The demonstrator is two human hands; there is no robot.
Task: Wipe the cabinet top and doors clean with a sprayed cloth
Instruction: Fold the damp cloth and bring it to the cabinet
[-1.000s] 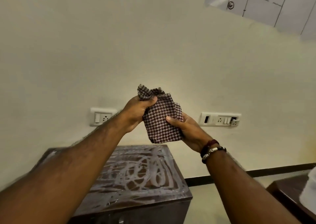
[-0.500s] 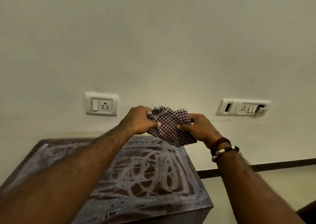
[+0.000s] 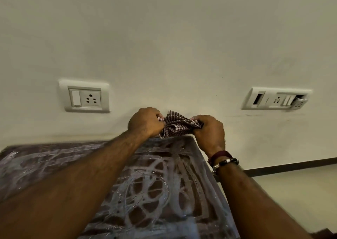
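Observation:
A red-and-white checked cloth (image 3: 177, 126) is bunched between both hands, just above the far right corner of the cabinet top (image 3: 158, 187). My left hand (image 3: 145, 123) grips its left end with curled fingers. My right hand (image 3: 209, 131), with bracelets at the wrist, grips its right end. The dark cabinet top is smeared with whitish swirls and streaks. My left forearm hides much of its middle. The doors are out of view.
A cream wall stands right behind the cabinet. It carries a socket plate (image 3: 84, 96) at left and a wider switch plate (image 3: 277, 99) at right. A dark skirting strip (image 3: 291, 164) and pale floor lie to the cabinet's right.
Both hands have lowered the cloth from chest height toward the cabinet's far right corner and scrunched it smaller. The view has tilted down and moved closer.

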